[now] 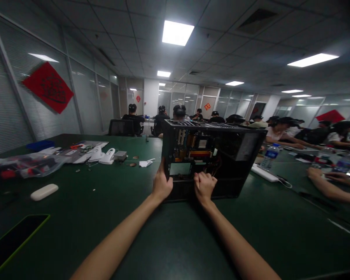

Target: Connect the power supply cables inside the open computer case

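A black computer case (pixel 229 187) stands on the green table (pixel 105 217) before me, its open side facing me and showing a circuit board (pixel 202 144), cables and a silver power supply box (pixel 246 147). At the case's lower left edge my left hand (pixel 162 186) is closed, its thumb on the near side and its other fingers partly hidden behind the frame. My right hand (pixel 205 186) has its fingers curled over the lower rail of the open side. Whether they also hold some part inside cannot be made out.
Left lie a phone (pixel 16 241), a white oval case (pixel 44 192), a plastic bag (pixel 29 163), white devices (pixel 106 156) and a blue tray (pixel 40 146). Right are a water bottle (pixel 270 155), a white power strip (pixel 264 173) and another person's arm (pixel 332 188). Several people sit farther back.
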`<state>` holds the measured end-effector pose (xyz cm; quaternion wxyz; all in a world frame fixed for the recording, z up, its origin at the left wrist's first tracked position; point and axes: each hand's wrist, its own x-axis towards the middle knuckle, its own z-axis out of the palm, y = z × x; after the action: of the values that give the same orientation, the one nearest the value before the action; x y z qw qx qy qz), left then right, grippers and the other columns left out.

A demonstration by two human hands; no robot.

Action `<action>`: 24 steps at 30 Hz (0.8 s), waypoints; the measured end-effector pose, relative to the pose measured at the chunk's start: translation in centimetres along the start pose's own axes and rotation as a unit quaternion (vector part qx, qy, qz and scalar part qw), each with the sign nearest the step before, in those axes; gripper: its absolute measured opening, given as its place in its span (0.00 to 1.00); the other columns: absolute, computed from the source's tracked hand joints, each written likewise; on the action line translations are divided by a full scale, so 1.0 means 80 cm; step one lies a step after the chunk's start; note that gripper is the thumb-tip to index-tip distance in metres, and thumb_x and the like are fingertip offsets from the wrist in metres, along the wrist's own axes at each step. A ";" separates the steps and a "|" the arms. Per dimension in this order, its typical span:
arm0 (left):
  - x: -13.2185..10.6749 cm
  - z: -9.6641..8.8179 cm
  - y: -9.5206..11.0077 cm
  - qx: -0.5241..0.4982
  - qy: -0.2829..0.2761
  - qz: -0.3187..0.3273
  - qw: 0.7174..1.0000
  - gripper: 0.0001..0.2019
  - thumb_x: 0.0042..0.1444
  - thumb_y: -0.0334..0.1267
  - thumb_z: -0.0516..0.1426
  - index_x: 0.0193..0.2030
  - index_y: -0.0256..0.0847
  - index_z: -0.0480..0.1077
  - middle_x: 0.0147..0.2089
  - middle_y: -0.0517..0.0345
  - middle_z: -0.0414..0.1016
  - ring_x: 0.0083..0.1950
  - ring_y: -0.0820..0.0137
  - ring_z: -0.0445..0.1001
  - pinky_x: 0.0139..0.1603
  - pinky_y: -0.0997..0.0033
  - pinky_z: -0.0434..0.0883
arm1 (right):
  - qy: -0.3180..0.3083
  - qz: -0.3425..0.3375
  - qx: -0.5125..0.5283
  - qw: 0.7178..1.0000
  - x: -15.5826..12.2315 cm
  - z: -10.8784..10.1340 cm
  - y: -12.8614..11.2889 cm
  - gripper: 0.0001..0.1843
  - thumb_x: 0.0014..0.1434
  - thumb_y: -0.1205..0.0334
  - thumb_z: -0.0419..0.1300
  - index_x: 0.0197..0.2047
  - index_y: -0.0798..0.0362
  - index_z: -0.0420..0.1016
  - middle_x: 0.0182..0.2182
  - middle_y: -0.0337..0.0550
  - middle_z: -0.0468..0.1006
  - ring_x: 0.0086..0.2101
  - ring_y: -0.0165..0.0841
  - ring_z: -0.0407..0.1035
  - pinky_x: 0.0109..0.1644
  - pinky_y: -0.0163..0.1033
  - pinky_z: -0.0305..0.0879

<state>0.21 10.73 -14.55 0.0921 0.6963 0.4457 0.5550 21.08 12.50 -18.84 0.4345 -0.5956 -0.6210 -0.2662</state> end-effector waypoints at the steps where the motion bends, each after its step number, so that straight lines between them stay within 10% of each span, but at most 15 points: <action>1: -0.001 -0.012 -0.003 -0.002 -0.002 -0.004 1.000 0.38 0.53 0.27 0.53 0.73 0.37 0.53 0.70 0.45 0.65 0.70 0.58 0.65 0.73 0.57 0.61 | 0.003 0.000 0.005 1.000 -0.004 -0.006 -0.015 0.23 0.73 0.55 0.46 0.27 0.51 0.68 0.28 0.43 0.76 0.36 0.38 0.63 0.47 0.46 0.48; 24: -0.055 -0.286 -0.064 0.092 0.052 -0.160 0.981 0.21 0.45 0.45 0.56 0.46 0.39 0.67 0.46 0.47 0.79 0.49 0.52 0.78 0.56 0.51 0.75 | -0.100 -0.014 0.202 0.974 -0.066 -0.075 -0.290 0.10 0.67 0.57 0.56 0.35 0.51 0.71 0.38 0.43 0.76 0.44 0.40 0.65 0.53 0.49 0.51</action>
<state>-21.91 2.19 -12.38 0.0915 0.5920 0.6047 0.5249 -0.54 1.28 -16.14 0.4779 -0.5107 -0.7102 -0.0806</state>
